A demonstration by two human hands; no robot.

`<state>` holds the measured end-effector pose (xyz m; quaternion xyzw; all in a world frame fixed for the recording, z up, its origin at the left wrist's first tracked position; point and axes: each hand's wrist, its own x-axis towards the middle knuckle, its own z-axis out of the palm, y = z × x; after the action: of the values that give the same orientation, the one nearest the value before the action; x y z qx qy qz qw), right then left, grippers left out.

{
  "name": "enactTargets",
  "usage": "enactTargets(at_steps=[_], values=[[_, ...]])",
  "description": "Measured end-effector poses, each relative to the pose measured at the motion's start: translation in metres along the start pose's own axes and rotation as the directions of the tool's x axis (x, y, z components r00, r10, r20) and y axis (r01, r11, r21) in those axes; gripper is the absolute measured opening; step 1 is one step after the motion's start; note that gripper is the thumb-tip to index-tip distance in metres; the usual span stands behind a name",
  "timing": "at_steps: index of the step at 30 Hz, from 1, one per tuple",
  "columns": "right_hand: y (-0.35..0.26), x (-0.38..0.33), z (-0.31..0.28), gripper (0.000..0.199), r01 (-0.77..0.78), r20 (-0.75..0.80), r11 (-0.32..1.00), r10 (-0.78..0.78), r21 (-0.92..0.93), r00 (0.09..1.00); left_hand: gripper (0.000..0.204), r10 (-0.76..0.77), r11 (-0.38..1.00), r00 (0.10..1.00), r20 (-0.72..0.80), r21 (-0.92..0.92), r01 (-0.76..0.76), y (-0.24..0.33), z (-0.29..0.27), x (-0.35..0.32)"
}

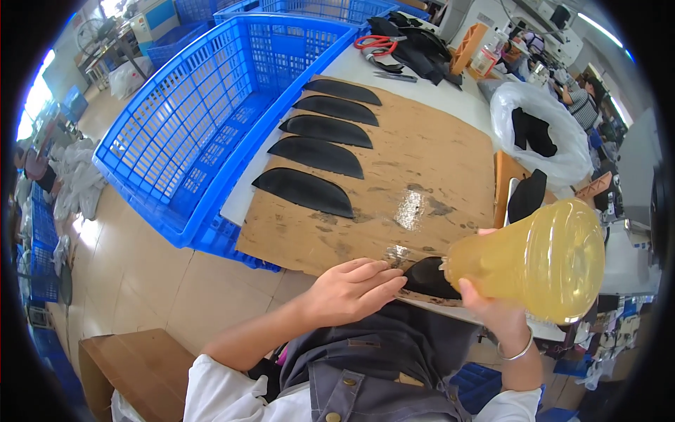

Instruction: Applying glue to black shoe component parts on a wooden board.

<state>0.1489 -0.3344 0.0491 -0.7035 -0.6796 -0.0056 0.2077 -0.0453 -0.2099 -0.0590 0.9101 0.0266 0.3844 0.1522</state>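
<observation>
My right hand point(485, 299) is wrapped round a large clear plastic bottle point(527, 260) of yellow liquid. The bottle is tipped on its side, its narrow end over a black half-moon piece point(429, 278) at the near edge of a stained cardboard sheet point(436, 162). My left hand point(355, 288) has its fingers together, the tips on the left end of that piece; its thumb is hidden. Several similar black pieces point(302, 191) lie in a column along the cardboard's left side. Glossy wet patches point(409, 209) show on the cardboard.
A blue plastic crate point(204, 133) stands left of the cardboard. Red-handled scissors point(376, 45), tweezers point(396, 76) and black scraps point(418, 53) lie at the back. A white plastic bag point(573, 133) holding black pieces is at the right. A cardboard box point(140, 366) sits on the floor, lower left.
</observation>
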Motion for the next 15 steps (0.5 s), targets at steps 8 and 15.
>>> enactTargets(at_steps=[8, 15], values=[[0.048, -0.081, -0.036, 0.059, -0.365, -0.151, 0.926, 0.375, 0.092, 0.915, 0.030, -0.019, 1.000, 1.000, 0.003, 0.004, 0.019, 0.001, -0.004, 0.004], [-0.002, -0.025, -0.008, 0.066, -0.040, -0.179, 0.775, 0.196, 0.631, 0.964, 0.033, -0.030, 1.000, 0.999, 0.011, -0.004, 0.030, 0.003, -0.006, 0.005]])
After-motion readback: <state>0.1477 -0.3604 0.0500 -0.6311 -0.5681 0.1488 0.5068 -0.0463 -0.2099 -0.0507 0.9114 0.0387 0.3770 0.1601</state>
